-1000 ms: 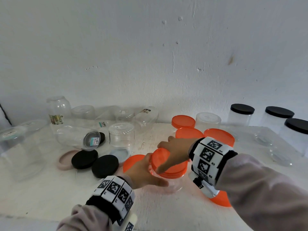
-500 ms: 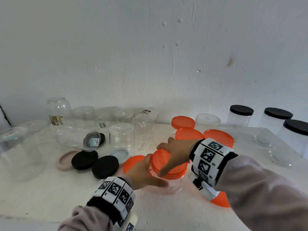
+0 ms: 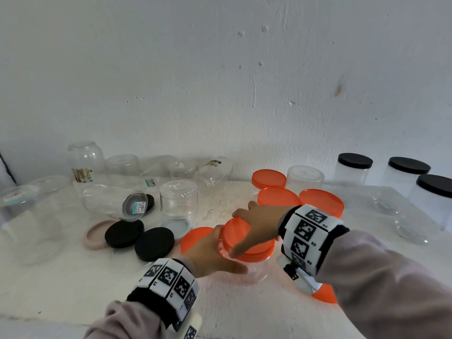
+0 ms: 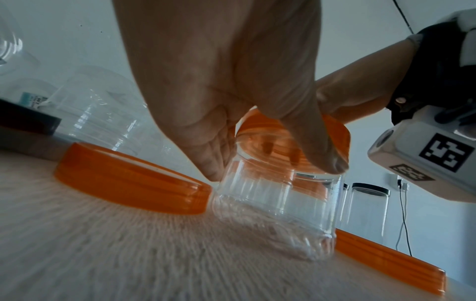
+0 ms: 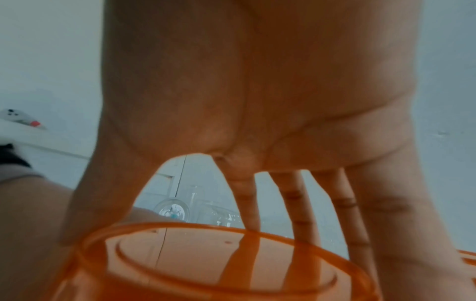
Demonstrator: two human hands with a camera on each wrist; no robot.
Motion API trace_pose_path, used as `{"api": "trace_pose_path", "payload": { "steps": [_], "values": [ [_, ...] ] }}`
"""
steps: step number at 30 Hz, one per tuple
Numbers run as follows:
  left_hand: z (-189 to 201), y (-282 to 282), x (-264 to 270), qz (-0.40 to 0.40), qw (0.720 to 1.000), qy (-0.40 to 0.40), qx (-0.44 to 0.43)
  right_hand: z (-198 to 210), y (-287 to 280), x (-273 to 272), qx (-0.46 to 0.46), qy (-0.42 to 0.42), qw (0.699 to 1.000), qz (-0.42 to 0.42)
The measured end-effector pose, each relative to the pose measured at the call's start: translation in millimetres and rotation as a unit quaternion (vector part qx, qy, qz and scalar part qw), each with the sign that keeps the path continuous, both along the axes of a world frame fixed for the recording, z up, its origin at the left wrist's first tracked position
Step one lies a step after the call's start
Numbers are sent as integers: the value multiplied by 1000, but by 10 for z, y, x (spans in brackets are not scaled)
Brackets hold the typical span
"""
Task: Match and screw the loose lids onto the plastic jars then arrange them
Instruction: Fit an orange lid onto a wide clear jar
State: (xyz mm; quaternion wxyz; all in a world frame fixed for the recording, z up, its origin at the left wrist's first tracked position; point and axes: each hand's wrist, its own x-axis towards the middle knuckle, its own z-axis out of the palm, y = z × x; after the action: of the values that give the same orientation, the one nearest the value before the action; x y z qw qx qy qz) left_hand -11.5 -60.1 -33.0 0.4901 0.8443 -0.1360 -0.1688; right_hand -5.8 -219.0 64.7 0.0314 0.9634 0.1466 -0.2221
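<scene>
On white table (image 3: pixel 73 277), left hand (image 3: pixel 210 253) grips jar (image 4: pixel 278 203); right hand (image 3: pixel 259 216) fingers (image 5: pixel 296 213) clasp orange lid (image 3: pixel 247 241).

Soft, even daylight is seen throughout, wide-angle bending is noted at the edges, and motion blur is shown in both wrist views
</scene>
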Motion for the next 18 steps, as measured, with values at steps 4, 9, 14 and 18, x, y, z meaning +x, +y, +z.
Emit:
{"api": "trace_pose_path", "payload": {
  "steps": [4, 9, 14, 18],
  "values": [
    [-1, -3, 8, 1, 1000, -2, 5, -12, -2, -4, -3, 4, 1000, 0],
    [-15, -4, 13, 1, 1000, -4, 6, 37, -10, 23, 27, 30, 999, 31],
    [-20, -5, 13, -1, 1000, -2, -3, -21, -18, -3, 15, 0, 1000, 0],
    [-18, -7, 15, 1, 1000, 2, -13, 17, -40, -10, -8, 8, 1000, -1]
  ]
}}
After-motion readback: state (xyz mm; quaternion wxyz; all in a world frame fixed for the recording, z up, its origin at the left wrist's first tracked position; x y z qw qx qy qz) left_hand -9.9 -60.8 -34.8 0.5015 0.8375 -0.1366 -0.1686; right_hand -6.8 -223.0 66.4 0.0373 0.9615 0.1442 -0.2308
